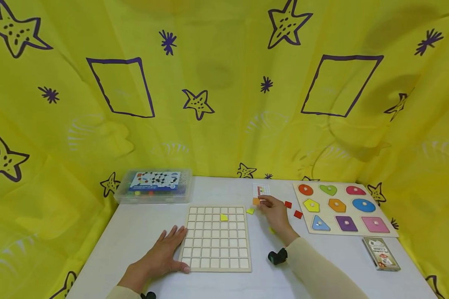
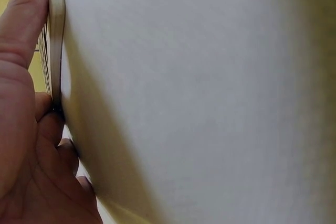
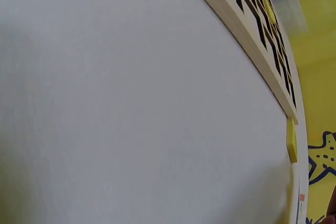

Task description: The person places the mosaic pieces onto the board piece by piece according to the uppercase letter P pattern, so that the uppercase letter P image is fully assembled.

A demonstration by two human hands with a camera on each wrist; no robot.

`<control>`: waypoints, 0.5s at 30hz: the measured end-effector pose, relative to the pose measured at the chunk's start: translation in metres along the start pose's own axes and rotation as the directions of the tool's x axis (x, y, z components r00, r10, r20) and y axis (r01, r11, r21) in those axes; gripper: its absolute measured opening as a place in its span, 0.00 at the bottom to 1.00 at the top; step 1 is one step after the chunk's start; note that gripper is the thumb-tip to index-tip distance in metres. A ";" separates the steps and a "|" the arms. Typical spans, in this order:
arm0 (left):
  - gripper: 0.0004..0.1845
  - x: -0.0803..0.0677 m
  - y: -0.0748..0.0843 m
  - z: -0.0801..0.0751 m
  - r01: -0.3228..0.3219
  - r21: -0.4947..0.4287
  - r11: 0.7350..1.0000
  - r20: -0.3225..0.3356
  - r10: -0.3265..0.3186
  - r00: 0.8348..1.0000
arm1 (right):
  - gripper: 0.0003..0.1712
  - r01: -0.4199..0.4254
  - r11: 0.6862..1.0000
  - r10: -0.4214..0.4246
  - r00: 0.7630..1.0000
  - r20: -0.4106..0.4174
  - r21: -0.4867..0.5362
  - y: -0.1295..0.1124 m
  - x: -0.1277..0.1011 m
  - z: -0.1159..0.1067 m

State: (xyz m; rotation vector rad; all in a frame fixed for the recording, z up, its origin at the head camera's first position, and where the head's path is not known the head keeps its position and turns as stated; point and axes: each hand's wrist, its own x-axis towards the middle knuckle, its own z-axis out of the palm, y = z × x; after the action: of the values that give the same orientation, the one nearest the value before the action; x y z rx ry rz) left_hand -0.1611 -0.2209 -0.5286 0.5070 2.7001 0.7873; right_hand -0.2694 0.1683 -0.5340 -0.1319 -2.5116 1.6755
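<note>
Head view: wooden grid board lies flat on the white table. One yellow tile sits in a cell in the board's second row from the far edge. Left hand lies flat, fingers straight, against the board's left edge, holding nothing. Right hand is beyond the board's right far corner, fingertips pinching an orange tile just below a small pattern card.

Left wrist view adds: thumb pressed along the board's edge, fingers touching it lower down; nothing else but tabletop.

Right wrist view: board edge seen from low, a loose yellow tile just off its corner; the hand itself barely shows.

Around: two red tiles right of the hand, a shape puzzle, a card pack, a clear plastic box at far left.
</note>
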 end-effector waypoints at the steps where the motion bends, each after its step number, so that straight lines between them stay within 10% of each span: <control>1: 0.67 0.000 0.000 0.000 0.000 -0.001 1.000 -0.001 0.000 1.000 | 0.17 0.002 1.000 -0.002 1.000 0.003 0.015 -0.002 -0.001 0.003; 15: 0.67 -0.001 0.002 -0.001 -0.001 -0.002 1.000 0.005 0.001 1.000 | 0.16 0.013 0.998 -0.018 0.997 0.077 0.063 -0.031 -0.015 0.044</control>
State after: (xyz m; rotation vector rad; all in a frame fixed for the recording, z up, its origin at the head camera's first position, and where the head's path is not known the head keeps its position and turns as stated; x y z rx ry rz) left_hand -0.1601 -0.2203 -0.5261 0.5090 2.6947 0.7885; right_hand -0.2610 0.1142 -0.5224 -0.0424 -2.5045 1.7844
